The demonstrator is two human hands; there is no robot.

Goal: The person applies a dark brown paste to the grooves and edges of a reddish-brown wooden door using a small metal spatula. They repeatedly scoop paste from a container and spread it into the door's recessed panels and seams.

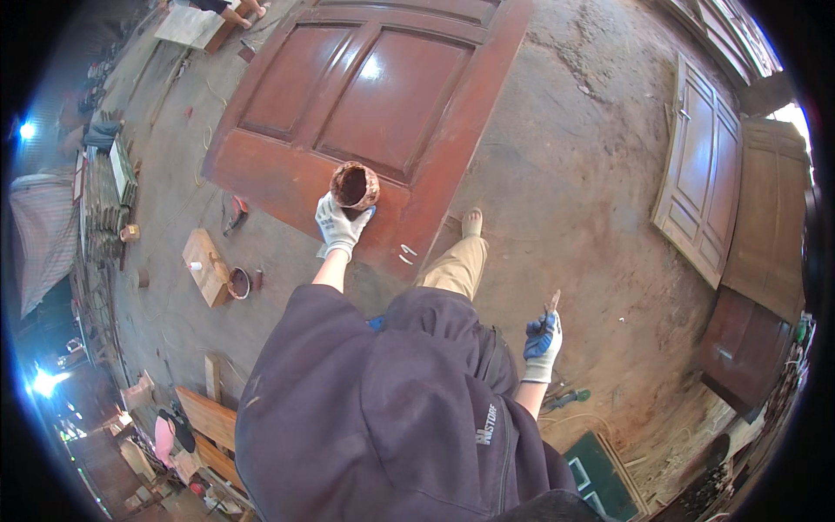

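Observation:
My left hand [341, 224], in a white work glove, grips a round pot [369, 181] crusted with reddish-brown smears. Its mouth faces up and shows a dark brown inside. The pot is over the lower end of a large reddish-brown panelled door [383, 96], whose surface shines. Out to the right, my right hand [543, 346] wears a white glove with blue on the fingers. Its fingers are closed on a thin, brown-stained tool [554, 301] that points upward; whether it is a scraper or a brush I cannot tell.
Left of the door are red-handled pliers [235, 215], a wooden block [207, 267] and a dark-rimmed bucket [239, 283]. Another panelled door [701, 165] leans at the right. A green-handled tool [567, 399] lies behind my right hand. Another person's legs [239, 15] show at the far left.

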